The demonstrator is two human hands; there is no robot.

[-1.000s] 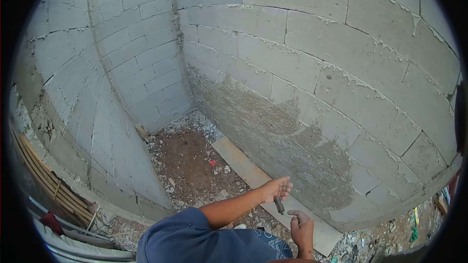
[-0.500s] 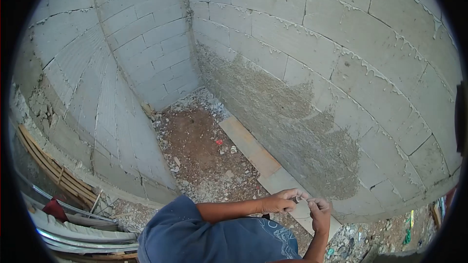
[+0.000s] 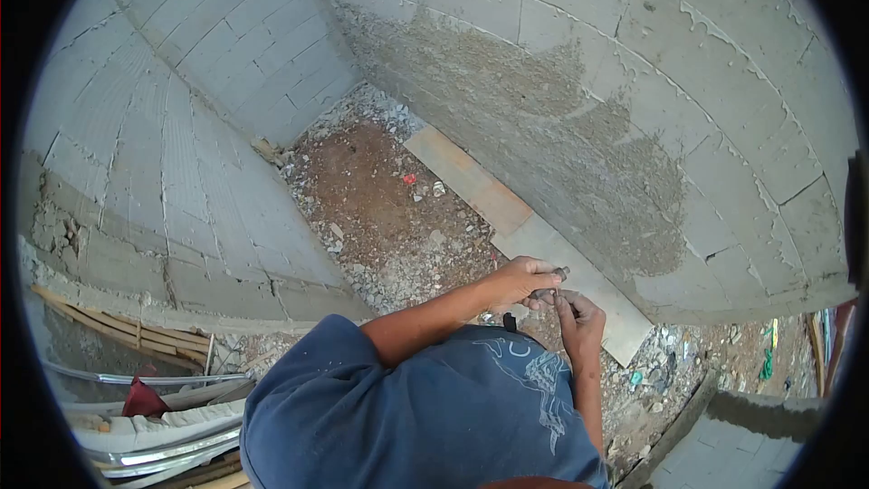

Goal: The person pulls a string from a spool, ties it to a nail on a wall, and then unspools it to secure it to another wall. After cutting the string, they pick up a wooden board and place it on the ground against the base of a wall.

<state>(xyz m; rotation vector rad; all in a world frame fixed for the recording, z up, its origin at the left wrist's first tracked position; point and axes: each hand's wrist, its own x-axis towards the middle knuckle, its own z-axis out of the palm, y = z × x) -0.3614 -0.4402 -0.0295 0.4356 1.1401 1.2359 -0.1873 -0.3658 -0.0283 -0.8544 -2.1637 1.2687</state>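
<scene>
My left hand [image 3: 518,281] is closed on a small dark grey piece [image 3: 546,293], too small and partly covered for me to tell its kind. Close against it, my right hand [image 3: 581,319] has thumb and fingertips pinched together at the same piece; what lies between those fingertips is hidden. Both hands are in front of my body, above the pale boards [image 3: 579,272] lying along the foot of the wall. On that block wall [image 3: 579,154], a rough band of grey mortar covers the lower part.
Another block wall [image 3: 154,154] stands at the left, meeting a corner at the back. Between the walls lies dirt ground [image 3: 371,181] with rubble and a red scrap [image 3: 409,179]. Bamboo poles [image 3: 136,330] and metal strips [image 3: 172,444] lie at lower left. A low wall [image 3: 724,453] is at lower right.
My view has tilted down, showing more of my body and the ground. My hands stay together; the dark grey piece at the left fingers shows more clearly now.
</scene>
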